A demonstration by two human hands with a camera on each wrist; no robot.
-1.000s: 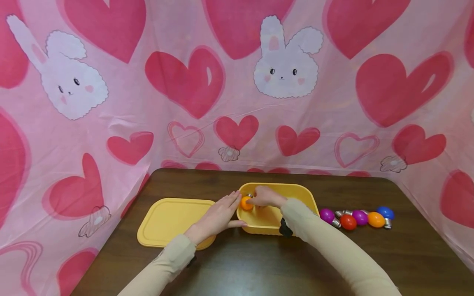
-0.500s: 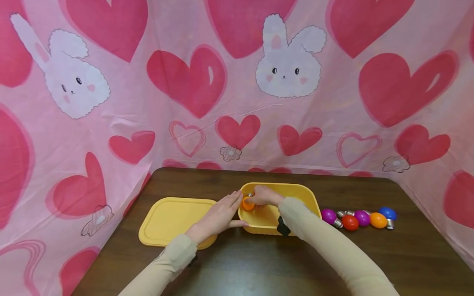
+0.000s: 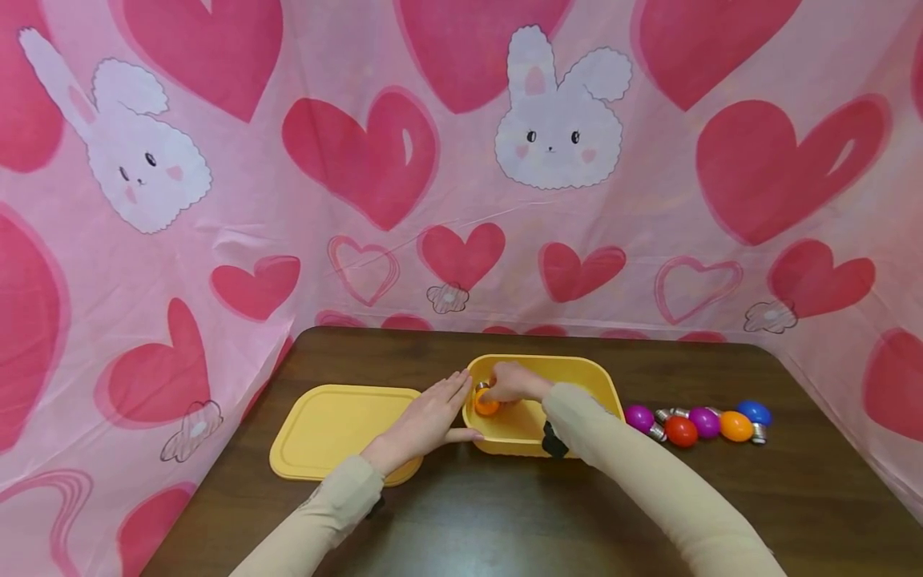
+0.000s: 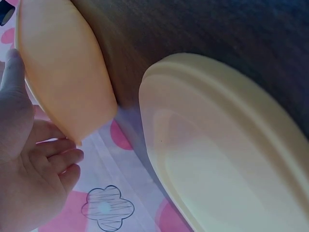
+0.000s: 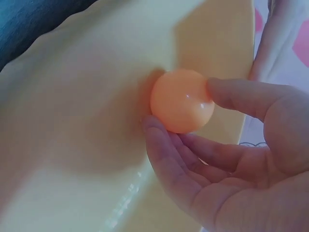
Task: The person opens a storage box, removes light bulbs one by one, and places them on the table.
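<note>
Inside the yellow plastic box (image 3: 577,365), near its left end, my right hand (image 3: 513,381) holds an orange light bulb (image 3: 486,403) between thumb and fingers. In the right wrist view the round end of the orange light bulb (image 5: 181,101) faces the camera; the metal base shows only in the head view, toward the back. My left hand (image 3: 425,417) touches the outside of the box's left end, fingers extended and thumb near the front corner. The left wrist view has the fingertips at the rim of the box (image 4: 72,72).
A flat yellow lid (image 3: 335,433) lies left of the box, partly under the left forearm. Right of the box lie several light bulbs: purple (image 3: 639,419), red (image 3: 681,431), orange (image 3: 735,426) and blue (image 3: 754,413). A pink curtain (image 3: 461,160) hangs behind the table (image 3: 461,513).
The orange bulb in my right hand has shifted slightly toward the front of the box, and its metal base has turned a little leftward. My left hand stays at the box end.
</note>
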